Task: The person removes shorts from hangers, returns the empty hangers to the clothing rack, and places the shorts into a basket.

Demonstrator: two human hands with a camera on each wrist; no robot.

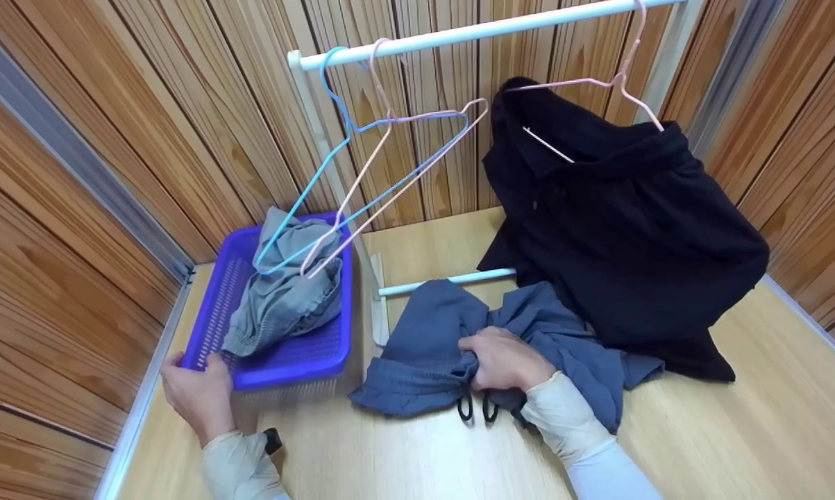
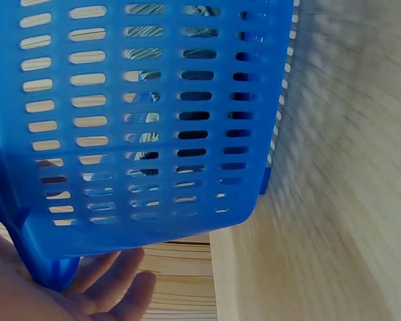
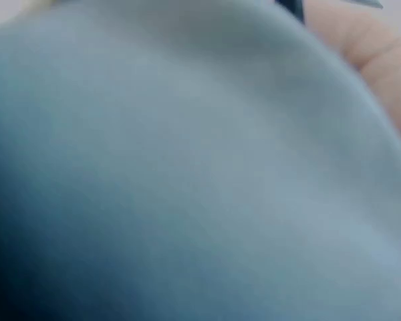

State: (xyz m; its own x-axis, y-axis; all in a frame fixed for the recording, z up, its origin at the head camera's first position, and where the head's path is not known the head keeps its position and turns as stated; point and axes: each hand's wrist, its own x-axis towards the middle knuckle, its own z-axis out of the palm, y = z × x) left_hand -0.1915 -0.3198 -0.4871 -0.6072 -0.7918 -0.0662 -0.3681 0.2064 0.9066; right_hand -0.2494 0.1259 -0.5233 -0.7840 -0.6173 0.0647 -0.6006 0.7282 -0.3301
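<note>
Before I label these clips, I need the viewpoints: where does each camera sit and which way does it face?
Head: looks forward and down at the basket, blue garment, both hands and sleeves.
Left wrist: close against the basket wall; left hand shows below.
Right wrist: pressed against blue garment; fingers at the edge.
Head and left wrist share the basket.

Even bright light — wrist views blurred, edges bowed.
</note>
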